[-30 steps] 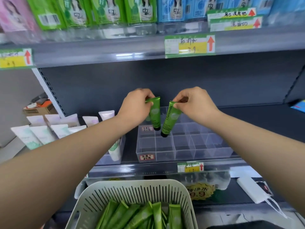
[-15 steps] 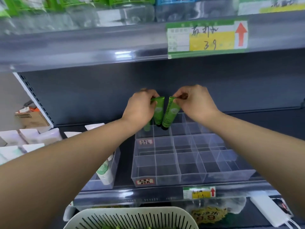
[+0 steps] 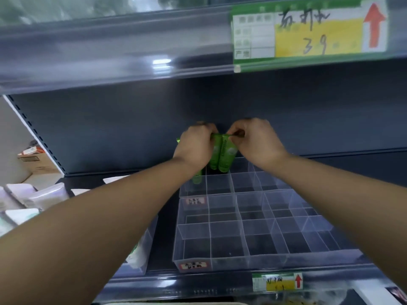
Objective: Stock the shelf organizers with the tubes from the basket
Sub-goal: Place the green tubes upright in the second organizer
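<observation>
hands at the back of the shelf (image 3: 163,243), both busy. left hand (image 3: 196,146) has its fingers curled round one green tube (image 3: 214,157); right hand (image 3: 255,139) pinches the top crimp of a second green tube (image 3: 227,156). the two tubes stand upright, side by side and touching, lower ends down in the back row of the rear clear organizer (image 3: 220,183), exact compartment hard to tell. a third green tube (image 3: 197,179) sits in the back-left compartment, mostly hidden by the left wrist. front organizer (image 3: 193,236) just in front of it. white tubes (image 3: 44,194) off left, cardboard box (image 3: 37,159) beyond. price label (image 3: 308,34) on the shelf edge above.
</observation>
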Demonstrator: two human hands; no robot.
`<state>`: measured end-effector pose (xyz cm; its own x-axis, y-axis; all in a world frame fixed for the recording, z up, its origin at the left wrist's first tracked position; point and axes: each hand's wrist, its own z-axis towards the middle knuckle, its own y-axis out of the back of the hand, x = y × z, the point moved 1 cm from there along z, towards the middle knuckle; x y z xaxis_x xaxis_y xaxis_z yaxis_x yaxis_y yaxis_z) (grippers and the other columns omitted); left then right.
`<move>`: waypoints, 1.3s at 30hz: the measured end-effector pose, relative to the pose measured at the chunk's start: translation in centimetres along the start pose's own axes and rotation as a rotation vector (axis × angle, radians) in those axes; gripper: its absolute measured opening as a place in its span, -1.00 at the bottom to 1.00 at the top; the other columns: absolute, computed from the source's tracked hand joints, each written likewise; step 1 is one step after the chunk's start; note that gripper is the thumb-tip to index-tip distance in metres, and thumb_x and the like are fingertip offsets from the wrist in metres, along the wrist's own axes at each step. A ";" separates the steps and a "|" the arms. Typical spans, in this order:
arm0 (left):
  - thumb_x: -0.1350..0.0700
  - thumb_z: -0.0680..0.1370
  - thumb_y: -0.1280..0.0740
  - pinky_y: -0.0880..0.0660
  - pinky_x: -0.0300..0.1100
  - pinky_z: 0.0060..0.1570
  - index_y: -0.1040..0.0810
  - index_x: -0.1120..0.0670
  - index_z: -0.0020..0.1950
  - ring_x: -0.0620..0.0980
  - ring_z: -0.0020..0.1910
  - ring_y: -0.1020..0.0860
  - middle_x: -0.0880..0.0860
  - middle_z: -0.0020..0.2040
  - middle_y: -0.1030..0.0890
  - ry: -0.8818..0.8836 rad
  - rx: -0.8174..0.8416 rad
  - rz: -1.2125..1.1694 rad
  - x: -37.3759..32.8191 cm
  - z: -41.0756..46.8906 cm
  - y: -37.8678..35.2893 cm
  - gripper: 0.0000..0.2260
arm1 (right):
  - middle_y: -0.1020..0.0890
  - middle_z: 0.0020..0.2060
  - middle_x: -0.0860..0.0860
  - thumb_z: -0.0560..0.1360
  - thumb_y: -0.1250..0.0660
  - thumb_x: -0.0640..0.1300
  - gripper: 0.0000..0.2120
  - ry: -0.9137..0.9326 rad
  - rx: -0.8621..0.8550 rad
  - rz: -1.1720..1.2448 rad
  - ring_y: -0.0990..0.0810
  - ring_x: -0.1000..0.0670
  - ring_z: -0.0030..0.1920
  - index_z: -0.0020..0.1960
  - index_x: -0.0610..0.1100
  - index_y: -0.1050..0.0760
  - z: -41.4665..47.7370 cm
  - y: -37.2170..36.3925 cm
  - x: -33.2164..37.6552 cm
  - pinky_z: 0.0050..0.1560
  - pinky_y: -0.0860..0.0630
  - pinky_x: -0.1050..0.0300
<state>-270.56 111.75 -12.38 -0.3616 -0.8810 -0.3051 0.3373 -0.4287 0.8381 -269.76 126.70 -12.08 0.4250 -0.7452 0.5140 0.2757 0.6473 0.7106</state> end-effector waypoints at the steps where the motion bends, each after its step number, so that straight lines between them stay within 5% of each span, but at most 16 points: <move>1: 0.25 0.54 -0.22 -0.49 -0.04 -0.01 -0.57 0.12 0.11 0.15 -0.01 -0.56 0.14 0.08 -0.57 -0.011 0.012 0.012 0.0 0.0 -0.3 -0.79 | -0.67 -0.17 -0.03 0.46 -0.31 -0.25 -0.87 0.007 0.016 -0.013 -0.62 -0.01 -0.18 -0.12 -0.08 -0.62 0.0 -0.2 -0.1 -0.06 -0.55 0.09; 22: 0.35 0.50 -0.19 -0.38 -0.12 -0.22 -0.56 0.15 0.09 0.19 -0.05 -0.56 0.19 -0.01 -0.60 -0.005 0.086 0.159 1.3 1.9 -2.0 -0.75 | -0.66 0.03 -0.09 0.51 -0.20 -0.30 -0.75 -0.022 0.159 -0.059 -0.60 -0.10 0.05 0.05 -0.15 -0.63 2.0 -3.4 -0.8 0.11 -0.51 0.03; 26: 0.31 0.52 -0.18 -0.53 -0.03 -0.03 -0.57 0.10 0.11 0.18 0.00 -0.56 0.16 0.03 -0.60 0.004 0.082 0.126 1.9 2.3 -2.0 -0.73 | -0.67 -0.03 -0.10 0.49 -0.22 -0.29 -0.77 -0.070 0.107 -0.006 -0.61 -0.11 0.01 -0.01 -0.15 -0.64 2.4 -3.7 -1.1 0.06 -0.52 0.02; 39: 0.36 0.51 -0.17 -0.50 -0.06 0.12 -0.57 0.11 0.16 0.13 0.10 -0.56 0.16 0.11 -0.60 0.066 0.023 0.022 3.0 2.8 -1.8 -0.68 | -0.66 -0.02 -0.10 0.49 -0.24 -0.28 -0.80 -0.144 0.059 0.022 -0.60 -0.09 0.01 0.01 -0.14 -0.62 2.6 -4.3 -2.0 0.04 -0.52 0.06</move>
<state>-274.67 110.40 -13.52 -0.2959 -0.9019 -0.3147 0.3247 -0.4048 0.8548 -274.06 124.99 -14.95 0.3009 -0.7490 0.5904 0.2151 0.6564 0.7231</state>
